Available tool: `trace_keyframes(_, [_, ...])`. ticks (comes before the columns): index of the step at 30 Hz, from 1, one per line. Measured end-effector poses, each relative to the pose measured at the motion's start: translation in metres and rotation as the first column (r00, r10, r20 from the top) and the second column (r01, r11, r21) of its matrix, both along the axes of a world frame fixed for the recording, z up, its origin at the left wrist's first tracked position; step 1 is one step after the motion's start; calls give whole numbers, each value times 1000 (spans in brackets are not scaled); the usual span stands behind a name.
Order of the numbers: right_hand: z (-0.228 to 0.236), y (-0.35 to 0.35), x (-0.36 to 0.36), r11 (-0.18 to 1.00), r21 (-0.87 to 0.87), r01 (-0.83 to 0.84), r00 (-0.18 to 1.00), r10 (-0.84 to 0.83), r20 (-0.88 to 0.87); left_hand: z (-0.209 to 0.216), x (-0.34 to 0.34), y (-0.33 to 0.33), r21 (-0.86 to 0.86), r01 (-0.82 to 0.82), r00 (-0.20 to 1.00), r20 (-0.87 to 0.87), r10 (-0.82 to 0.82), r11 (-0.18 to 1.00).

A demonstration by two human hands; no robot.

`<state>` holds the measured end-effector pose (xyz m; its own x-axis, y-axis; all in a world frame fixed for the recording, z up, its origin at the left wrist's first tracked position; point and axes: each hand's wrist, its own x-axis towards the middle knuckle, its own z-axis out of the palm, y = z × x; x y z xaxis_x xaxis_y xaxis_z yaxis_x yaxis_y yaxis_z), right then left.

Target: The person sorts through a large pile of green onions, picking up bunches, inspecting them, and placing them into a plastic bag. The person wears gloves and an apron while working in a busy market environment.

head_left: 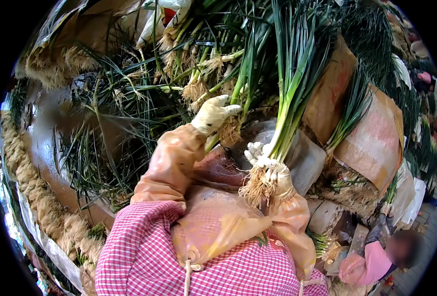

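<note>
Gloved right hand [270, 167] gripping leek bundle [290, 98] amid crowded piles

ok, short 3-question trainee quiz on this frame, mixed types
1. True or false: the right hand grips a bunch of green onions near its roots.
2. The left hand is: A) bare B) gloved, at another bunch's roots C) out of view.
3. Fill in: brown ___ sheets lie among the greens at right.

Key: 1 true; 2 B; 3 cardboard
</note>
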<state>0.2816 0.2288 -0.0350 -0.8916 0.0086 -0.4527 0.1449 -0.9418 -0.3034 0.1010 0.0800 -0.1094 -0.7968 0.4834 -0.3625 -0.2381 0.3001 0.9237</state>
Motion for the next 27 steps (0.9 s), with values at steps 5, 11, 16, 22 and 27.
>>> trace_keyframes(5, [-11,1,-5,974,152,-171,958,129,255,66,38,3,603,-126,789,543,-289,787])
trace_keyframes(11, [-6,1,-10,971,127,-200,942,156,296,60,41,32,345,-71,911,405,-80,936])
trace_keyframes(16, [-2,-5,-5,938,236,-254,939,180,295,55,64,42,271,-173,969,-124,213,947])
trace_keyframes(22, [9,-11,-10,990,99,-101,969,76,233,49,49,13,231,-210,973,143,180,950])
trace_keyframes(27, [2,-7,-3,852,407,-330,930,220,293,89,2,53,-523,-51,798,-533,-280,851])
